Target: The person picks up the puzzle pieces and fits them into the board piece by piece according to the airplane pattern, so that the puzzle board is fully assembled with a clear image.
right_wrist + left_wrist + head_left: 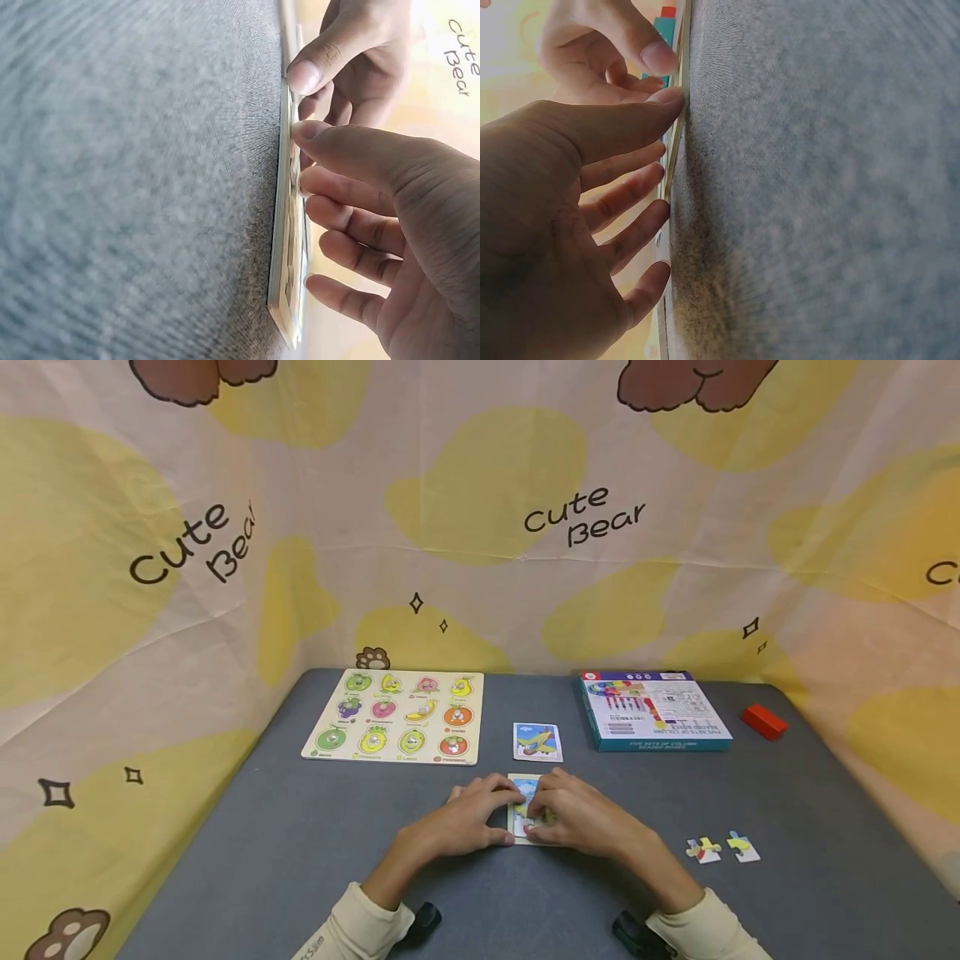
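Observation:
A small jigsaw puzzle in a pale frame lies flat on the table, its blue-and-yellow picture partly covered by both hands. My left hand rests at its left side, thumb at the near left corner and fingertips on the frame. My right hand lies over the puzzle's right part, thumb and bent fingers touching its surface. In the right wrist view the puzzle's edge shows side-on, with fingertips right at its top. Just beyond it lies a picture card with a yellow plane.
Two loose jigsaw pieces, one reddish-yellow and one blue-yellow, lie to the right. A fruit board lies at the back left. At the back right are a flat box and a red block. A printed curtain hangs behind.

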Demonstrator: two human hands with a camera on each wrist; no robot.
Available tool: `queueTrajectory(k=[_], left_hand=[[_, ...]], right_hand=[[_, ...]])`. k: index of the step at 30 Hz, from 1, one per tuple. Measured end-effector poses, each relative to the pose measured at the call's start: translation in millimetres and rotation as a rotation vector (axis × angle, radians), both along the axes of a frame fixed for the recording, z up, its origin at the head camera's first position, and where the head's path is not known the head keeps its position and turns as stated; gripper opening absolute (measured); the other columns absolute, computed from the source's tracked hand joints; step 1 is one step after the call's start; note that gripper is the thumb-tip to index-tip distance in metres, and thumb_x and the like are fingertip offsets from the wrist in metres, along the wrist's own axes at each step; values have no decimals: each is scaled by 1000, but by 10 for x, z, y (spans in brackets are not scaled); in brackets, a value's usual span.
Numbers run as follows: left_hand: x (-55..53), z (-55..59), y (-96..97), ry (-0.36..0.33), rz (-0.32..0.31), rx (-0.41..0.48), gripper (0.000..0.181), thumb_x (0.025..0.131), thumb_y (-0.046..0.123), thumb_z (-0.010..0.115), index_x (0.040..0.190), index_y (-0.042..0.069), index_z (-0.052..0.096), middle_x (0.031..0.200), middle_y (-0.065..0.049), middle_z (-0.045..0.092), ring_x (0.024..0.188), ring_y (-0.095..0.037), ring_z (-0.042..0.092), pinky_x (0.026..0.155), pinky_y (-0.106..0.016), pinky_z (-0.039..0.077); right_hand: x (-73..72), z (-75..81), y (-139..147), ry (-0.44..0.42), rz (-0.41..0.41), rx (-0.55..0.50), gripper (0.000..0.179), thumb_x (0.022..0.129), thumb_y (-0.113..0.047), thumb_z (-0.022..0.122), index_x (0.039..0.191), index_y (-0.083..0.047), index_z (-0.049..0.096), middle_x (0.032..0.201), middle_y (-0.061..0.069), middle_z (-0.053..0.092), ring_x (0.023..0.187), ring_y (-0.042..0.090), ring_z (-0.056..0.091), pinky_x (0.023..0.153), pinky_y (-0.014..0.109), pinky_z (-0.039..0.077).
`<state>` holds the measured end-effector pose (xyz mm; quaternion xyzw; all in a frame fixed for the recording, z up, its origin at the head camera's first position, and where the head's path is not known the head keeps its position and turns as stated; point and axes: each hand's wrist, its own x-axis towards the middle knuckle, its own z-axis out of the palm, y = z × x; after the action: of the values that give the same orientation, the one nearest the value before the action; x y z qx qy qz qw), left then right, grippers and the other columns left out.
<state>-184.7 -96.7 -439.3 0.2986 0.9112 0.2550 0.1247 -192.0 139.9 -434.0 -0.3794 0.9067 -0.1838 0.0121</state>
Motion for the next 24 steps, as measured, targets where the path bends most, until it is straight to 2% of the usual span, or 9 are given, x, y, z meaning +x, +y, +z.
queueTrajectory(k=[8,18,24], left_hand=[[1,-16,6,6,0,-1,54,97,30,79,148,18,63,150,2,53,137,-20,48,98,-43,35],[18,8,9,11,-4,3,53,97,29,79,147,16,64,148,1,54,135,-20,49,97,-43,35],[22,19,7,12,-9,11,53,97,28,79,146,15,64,148,0,54,134,-21,50,95,-44,35]], right_hand=[[-12,-17,31,-50,-11,6,16,93,-32,84,100,-18,83,100,-10,68,97,7,52,85,34,50],[-15,-45,36,-42,28,-10,11,96,-29,80,103,-21,83,99,-12,67,95,6,52,83,32,48],[-20,-23,43,-64,20,-10,12,95,-28,81,104,-21,85,99,-11,68,94,6,52,81,31,47]])
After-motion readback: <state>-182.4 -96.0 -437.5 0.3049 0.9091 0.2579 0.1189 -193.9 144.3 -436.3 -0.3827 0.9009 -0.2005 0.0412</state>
